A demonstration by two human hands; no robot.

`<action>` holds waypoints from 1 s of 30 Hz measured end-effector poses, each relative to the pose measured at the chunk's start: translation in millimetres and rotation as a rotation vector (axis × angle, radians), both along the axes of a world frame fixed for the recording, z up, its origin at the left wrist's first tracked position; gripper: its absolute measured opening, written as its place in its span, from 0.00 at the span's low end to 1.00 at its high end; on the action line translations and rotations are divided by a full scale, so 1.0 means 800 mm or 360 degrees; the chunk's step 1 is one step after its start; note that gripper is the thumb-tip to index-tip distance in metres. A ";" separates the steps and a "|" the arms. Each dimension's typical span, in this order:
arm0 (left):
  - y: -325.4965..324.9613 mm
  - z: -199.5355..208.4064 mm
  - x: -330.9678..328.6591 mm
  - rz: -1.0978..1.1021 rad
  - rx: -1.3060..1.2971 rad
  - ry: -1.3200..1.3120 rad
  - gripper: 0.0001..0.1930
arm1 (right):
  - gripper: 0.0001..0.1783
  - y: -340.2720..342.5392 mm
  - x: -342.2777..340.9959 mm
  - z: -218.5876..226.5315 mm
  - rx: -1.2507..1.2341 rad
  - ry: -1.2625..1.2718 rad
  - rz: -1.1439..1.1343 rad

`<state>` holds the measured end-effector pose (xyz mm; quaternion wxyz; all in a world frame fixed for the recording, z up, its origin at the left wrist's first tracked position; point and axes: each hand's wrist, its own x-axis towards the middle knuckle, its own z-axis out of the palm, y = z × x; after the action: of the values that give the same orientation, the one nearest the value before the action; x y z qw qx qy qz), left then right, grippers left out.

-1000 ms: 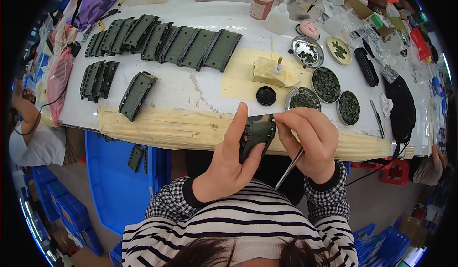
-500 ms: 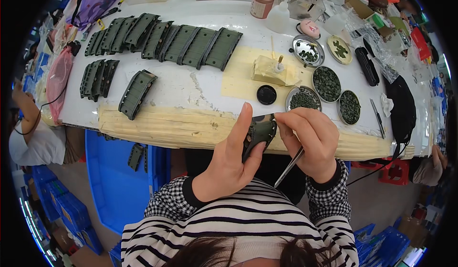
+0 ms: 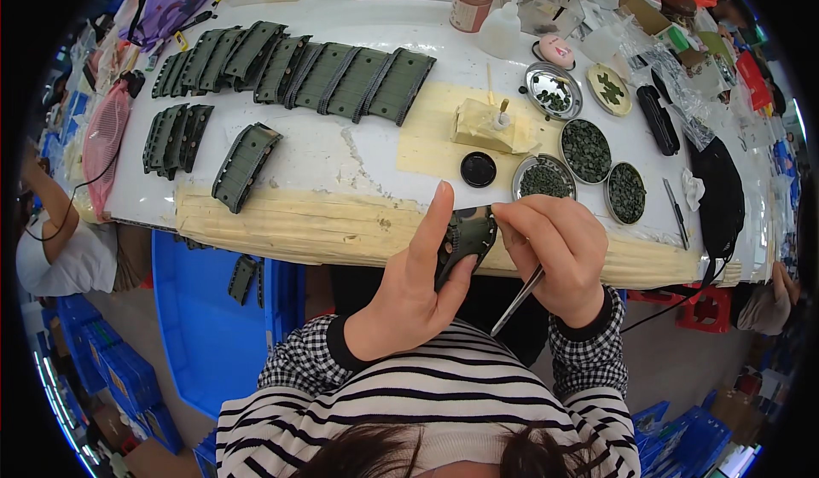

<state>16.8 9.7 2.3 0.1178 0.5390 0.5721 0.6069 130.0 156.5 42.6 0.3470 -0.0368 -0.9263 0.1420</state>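
My left hand [image 3: 401, 299] is closed around a dark green curved panel [image 3: 469, 237] above the table's front edge, thumb on its near side and index finger raised along it. My right hand [image 3: 559, 260] has thumb and index finger pinched at the panel's right corner; anything tiny between those tips is too small to make out. The same hand keeps a pair of metal tweezers [image 3: 518, 301] tucked in its palm, pointing down toward my body. Just beyond the panel lie a round black lid [image 3: 478, 170] and a tin of small green pieces [image 3: 544, 181].
Similar green panels [image 3: 341, 81] stand in a row at the back left, with a single panel [image 3: 246, 168] nearer. More tins [image 3: 585, 151] of green bits, a squeeze bottle [image 3: 502, 32] and a taped block [image 3: 495, 128] stand to the right. A blue bin [image 3: 205, 333] sits below left.
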 end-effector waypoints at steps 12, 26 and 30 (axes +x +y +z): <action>0.000 -0.005 0.003 -0.0016 0.0013 -0.0039 0.39 | 0.20 0.001 0.004 0.000 0.0095 -0.0068 0.0016; 0.002 -0.010 0.001 0.0024 0.0028 -0.0059 0.39 | 0.21 -0.004 0.005 -0.001 -0.0121 -0.0154 0.0085; 0.002 -0.017 0.001 0.0030 0.0066 -0.0021 0.39 | 0.18 -0.005 0.005 -0.003 -0.0115 -0.0124 0.0092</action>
<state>17.9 11.1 -11.3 0.1047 0.5320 0.5636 0.6232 133.9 152.6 39.9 0.3050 -0.0279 -0.9340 0.1838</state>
